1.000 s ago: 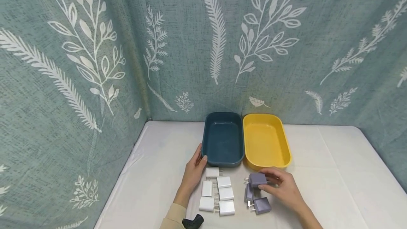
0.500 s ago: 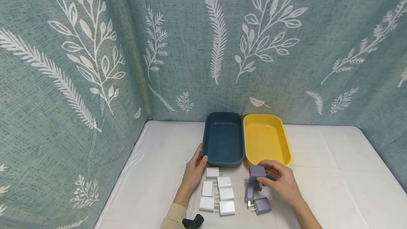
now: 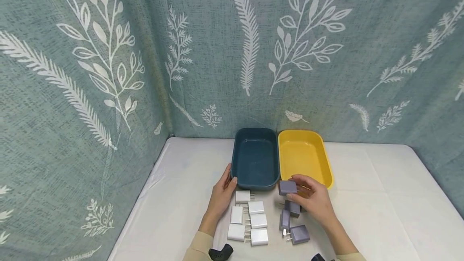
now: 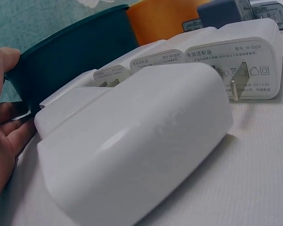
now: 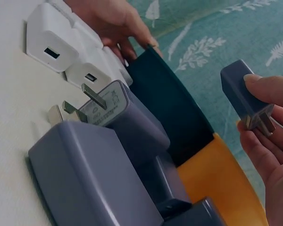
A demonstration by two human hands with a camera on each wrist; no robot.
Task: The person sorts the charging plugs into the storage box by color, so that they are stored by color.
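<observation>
My right hand (image 3: 314, 198) pinches a purple-grey USB charger (image 3: 288, 187) between thumb and fingers, over the front left corner of the yellow tray (image 3: 328, 164). In the right wrist view, the prongs of that held charger (image 5: 239, 92) point back toward the palm. Below it, 3 more purple-grey chargers (image 3: 299, 235) lie on the table. My left hand (image 3: 221, 194) grips the front left corner of the dark teal tray (image 3: 255, 187), thumb at the rim and other fingers against the outside. Several white chargers (image 3: 259, 220) lie in front of this tray.
Both trays stand side by side near the back of the white-covered table (image 3: 195, 164). A patterned green-blue curtain (image 3: 217, 51) hangs behind and at the sides. Black wrist gear (image 3: 220, 252) shows by the left sleeve.
My right hand has lifted one purple-grey charger off the group and carried it away from me, slightly left, to the yellow tray's front corner. My left hand stays at the teal tray.
</observation>
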